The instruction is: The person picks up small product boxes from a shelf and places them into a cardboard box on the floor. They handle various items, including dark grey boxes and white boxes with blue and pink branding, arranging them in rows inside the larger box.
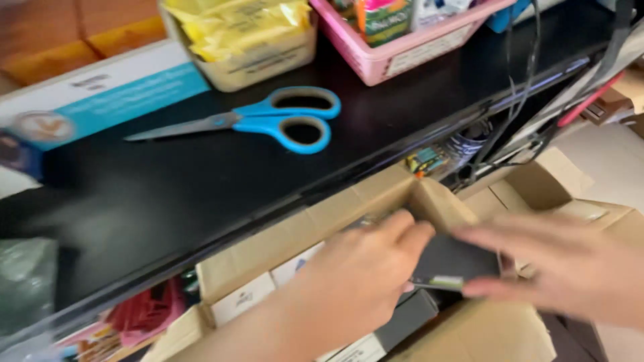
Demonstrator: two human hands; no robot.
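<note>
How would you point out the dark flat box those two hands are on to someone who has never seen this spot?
Start at the black shelf with the blue-handled scissors. Just below its front edge sits an open cardboard carton. The dark flat box lies between the left hand and right hand; neighbouring boxes are white.

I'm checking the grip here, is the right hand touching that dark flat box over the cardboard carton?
Touching. The head view shows the right hand with fingertips pressed against the dark flat box along its lower edge, no gap visible.

In front of me runs a glossy black surface [201, 181], catching soft light. Beyond its far left edge I see orange-brown floor tiles [80, 27]. Below its front edge, black cables [516, 100] hang.
</note>
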